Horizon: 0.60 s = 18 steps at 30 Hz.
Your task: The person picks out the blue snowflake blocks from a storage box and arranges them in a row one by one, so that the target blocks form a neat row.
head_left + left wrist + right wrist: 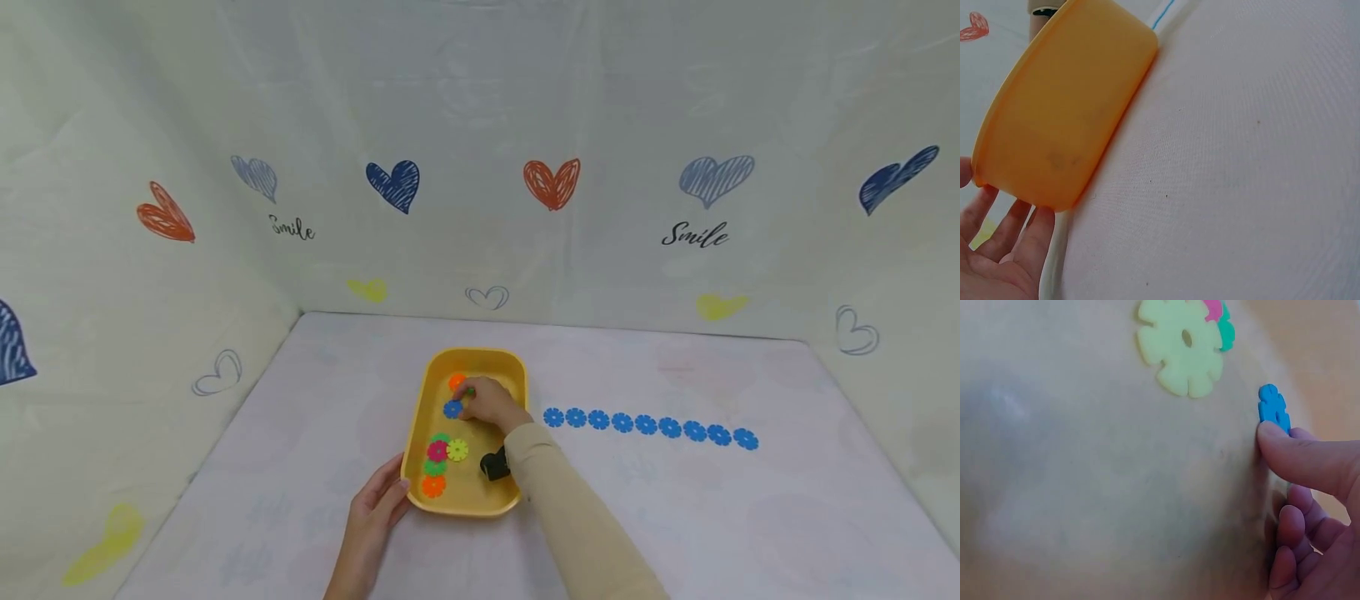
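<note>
A yellow plastic tray (467,498) stands on the white-covered table. My left hand (374,502) holds its near left corner, thumb over the rim and fingers against the outer wall, as the left wrist view also shows. Inside the tray, my right hand (491,403) pinches a blue flower-shaped disc (1270,406) between thumb and index finger. Around it in the tray lie a yellow disc (457,450), a pink disc (437,451), green discs (435,468) and orange discs (433,487). Part of a green disc (471,392) shows by the right fingers.
Right of the tray, several blue flower-shaped discs (646,424) lie in a straight row across the table. A black wrist device (494,465) sits under the right sleeve (570,508). White sheets with printed hearts (552,184) stand behind and beside the table.
</note>
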Tool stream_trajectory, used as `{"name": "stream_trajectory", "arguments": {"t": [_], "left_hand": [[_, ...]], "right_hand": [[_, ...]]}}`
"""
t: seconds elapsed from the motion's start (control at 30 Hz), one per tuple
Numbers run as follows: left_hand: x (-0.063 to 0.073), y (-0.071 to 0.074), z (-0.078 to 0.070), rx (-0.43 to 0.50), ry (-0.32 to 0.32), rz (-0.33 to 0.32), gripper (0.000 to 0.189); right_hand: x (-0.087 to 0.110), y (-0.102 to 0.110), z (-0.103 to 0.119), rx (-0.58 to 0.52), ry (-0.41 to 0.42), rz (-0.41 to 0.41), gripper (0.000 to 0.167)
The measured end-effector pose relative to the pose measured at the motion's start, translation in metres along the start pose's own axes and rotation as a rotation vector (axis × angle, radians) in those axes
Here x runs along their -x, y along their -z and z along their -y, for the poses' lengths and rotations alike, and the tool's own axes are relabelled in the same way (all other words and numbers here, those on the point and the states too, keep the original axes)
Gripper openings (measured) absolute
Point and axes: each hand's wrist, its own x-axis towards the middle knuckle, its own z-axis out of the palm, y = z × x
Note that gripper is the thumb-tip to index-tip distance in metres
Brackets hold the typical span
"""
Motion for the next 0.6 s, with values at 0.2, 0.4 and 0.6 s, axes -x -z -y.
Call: {"name": "stream_trajectory", "arguments": {"t": [0.2, 0.4, 0.6], "left_hand": [[0.0007, -0.0013, 0.0013, 0.004, 0.000, -0.008, 0.050], [0.0007, -0.0012, 0.0011, 0.003, -0.002, -0.014, 0.050], [0.0014, -0.0016, -0.0004, -0.003, 0.006, -0.021, 0.050]], "right_hand": [[0.0020, 0.0011, -0.0004, -0.057, -0.062, 0.026, 0.020], [0.0023, 0.0015, 0.0015, -0.080, -0.094, 0.029, 0.019], [0.0034, 0.0031, 0.0035, -0.077, -0.107, 0.027, 0.018]]}}
